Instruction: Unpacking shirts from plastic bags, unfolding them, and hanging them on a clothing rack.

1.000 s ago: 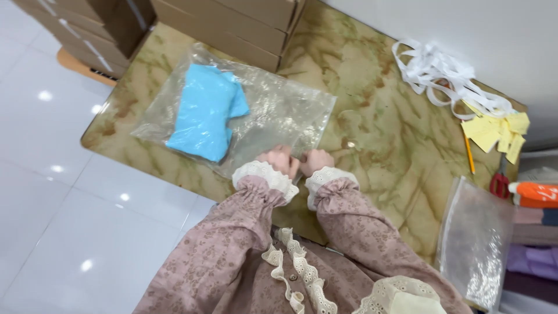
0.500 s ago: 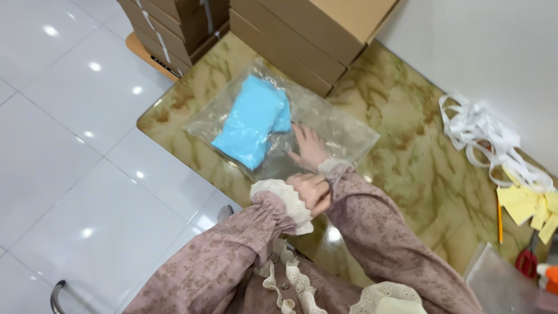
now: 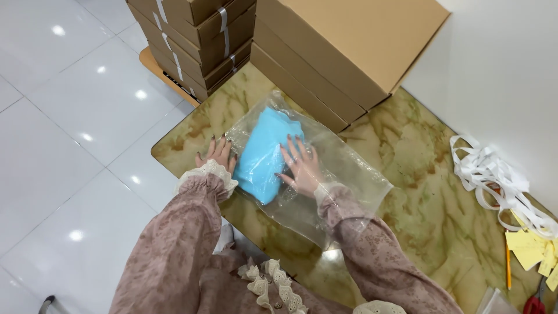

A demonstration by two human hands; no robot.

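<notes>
A clear plastic bag [image 3: 349,168] lies on the marbled green-gold table [image 3: 430,203], with a folded light-blue cloth [image 3: 264,151] inside it. My right hand [image 3: 299,166] is slid into the bag's open end, fingers spread, its palm flat next to the cloth. My left hand [image 3: 216,156] rests flat on the table at the bag's left edge, fingers apart, touching the plastic beside the cloth. Both arms wear pinkish patterned sleeves with lace cuffs.
Stacked brown cardboard boxes [image 3: 343,52] stand at the table's far edge, with more taped boxes [image 3: 192,40] on a pallet on the white tiled floor. White strips [image 3: 494,180], yellow paper tags [image 3: 532,250] and a pencil [image 3: 507,264] lie at the right. Another clear bag [image 3: 494,302] lies bottom right.
My hands moved apart from being together at the table's near edge. The right hand went into the bag beside the cloth; the left settled at the bag's left edge. The camera view shifted left.
</notes>
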